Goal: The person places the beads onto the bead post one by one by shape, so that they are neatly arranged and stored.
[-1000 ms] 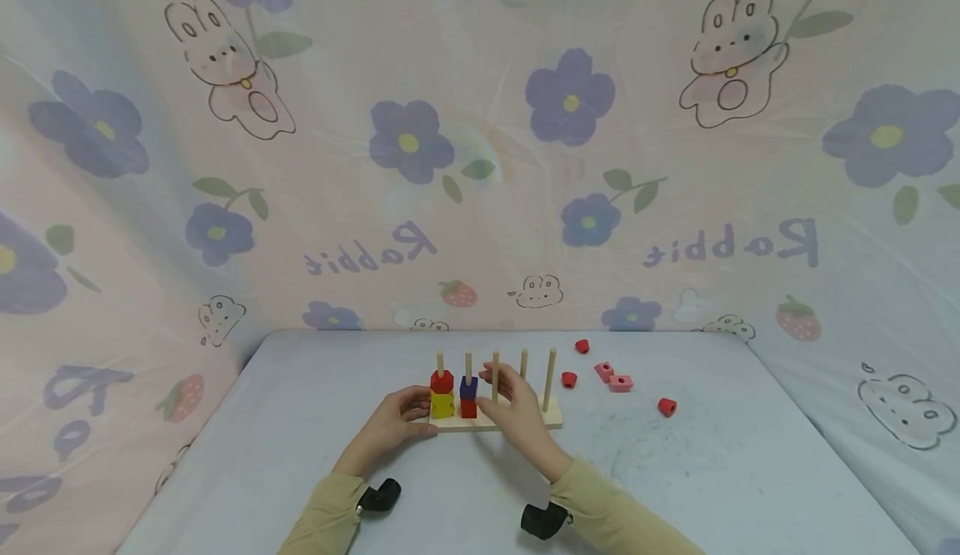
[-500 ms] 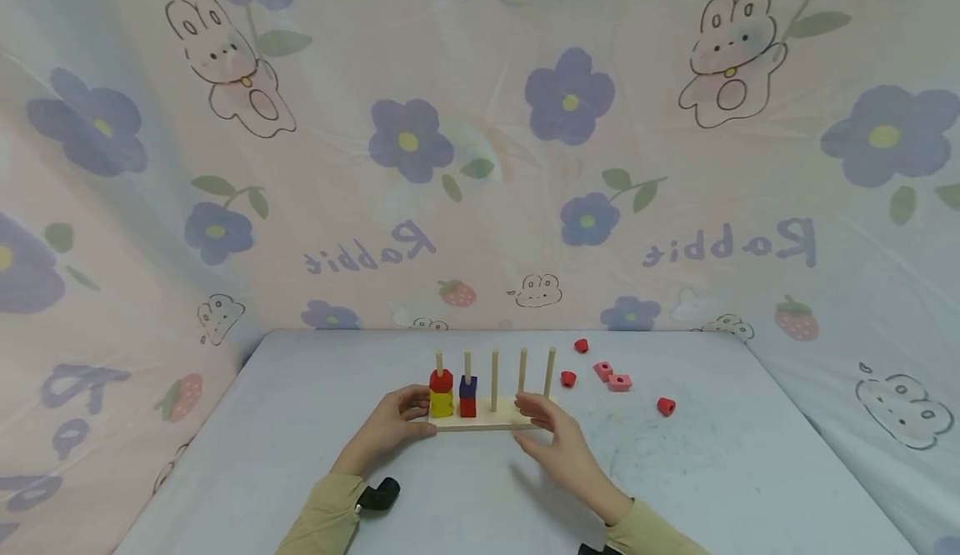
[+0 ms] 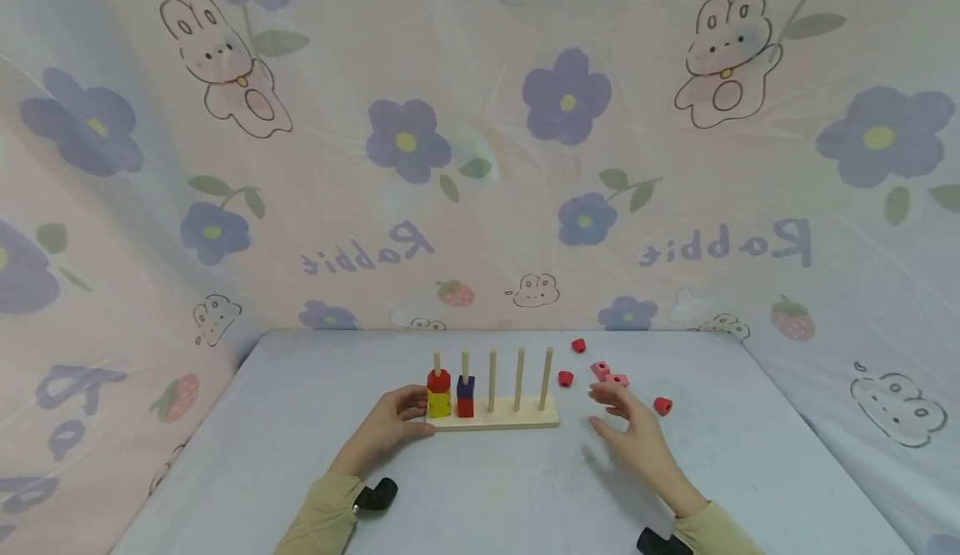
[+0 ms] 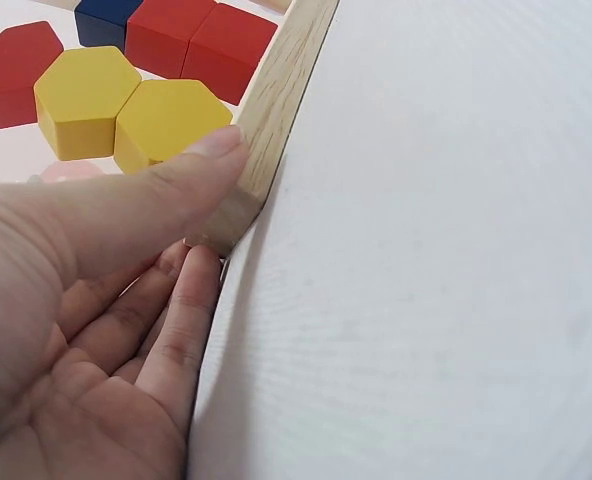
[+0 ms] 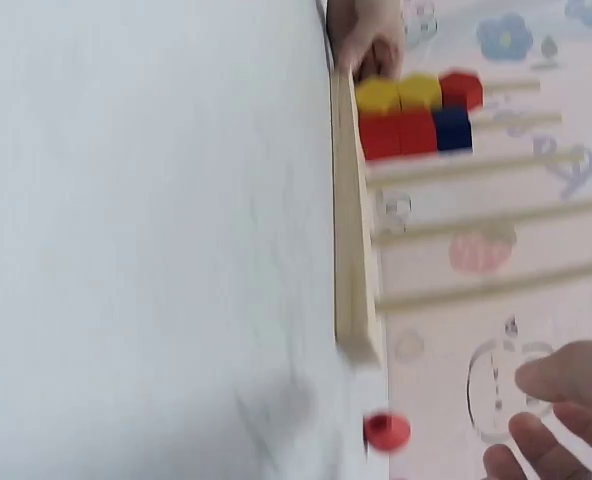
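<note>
Pinching the pegboard (image 3: 502, 422) by one end, left fingers (image 4: 181, 320) curl; right fingers (image 3: 617, 397) spread empty near pink blocks (image 3: 597, 372).

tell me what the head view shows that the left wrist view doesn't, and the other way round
Only the head view: the right hand, three loose red pieces and two loose pink pieces.

Only the left wrist view: clear wood grain on the wooden base, and a sharp seam between the two yellow blocks and between the two red square blocks.

Both: the left hand gripping the base's end, with those yellow and red stacks, the red hexagonal block and the blue block.
</note>
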Demonstrator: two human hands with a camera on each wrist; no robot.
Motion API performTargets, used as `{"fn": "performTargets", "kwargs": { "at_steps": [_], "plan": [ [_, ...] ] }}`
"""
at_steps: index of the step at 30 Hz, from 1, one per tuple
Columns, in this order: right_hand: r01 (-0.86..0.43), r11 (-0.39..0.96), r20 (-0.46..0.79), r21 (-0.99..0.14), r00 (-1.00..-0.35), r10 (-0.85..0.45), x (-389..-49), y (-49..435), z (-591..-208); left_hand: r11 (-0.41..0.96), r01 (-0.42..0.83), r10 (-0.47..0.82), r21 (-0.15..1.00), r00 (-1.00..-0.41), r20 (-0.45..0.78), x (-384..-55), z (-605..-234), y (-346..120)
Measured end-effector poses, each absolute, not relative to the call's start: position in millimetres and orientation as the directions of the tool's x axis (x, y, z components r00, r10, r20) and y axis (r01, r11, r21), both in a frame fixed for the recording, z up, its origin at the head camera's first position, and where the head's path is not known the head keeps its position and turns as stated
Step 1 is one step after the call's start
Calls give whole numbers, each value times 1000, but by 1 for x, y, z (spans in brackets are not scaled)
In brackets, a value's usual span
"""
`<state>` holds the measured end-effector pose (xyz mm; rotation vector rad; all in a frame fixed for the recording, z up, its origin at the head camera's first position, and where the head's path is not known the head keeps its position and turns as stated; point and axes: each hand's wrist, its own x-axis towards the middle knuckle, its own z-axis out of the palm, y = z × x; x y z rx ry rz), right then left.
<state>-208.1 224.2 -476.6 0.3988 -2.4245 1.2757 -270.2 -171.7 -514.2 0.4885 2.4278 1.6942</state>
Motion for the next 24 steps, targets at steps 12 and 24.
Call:
{"fn": "performTargets", "kwargs": {
  "at_steps": [12, 24],
  "plan": [
    [-445, 696, 493, -564, -857, -149, -247, 280, -470, 294, 165, 334, 941, -941, 61, -271, -513, -173],
    [-409, 721, 332, -560, -908, -257, -285, 294, -478, 292, 178, 356, 940, -932, 66, -269, -513, -174]
  ]
}}
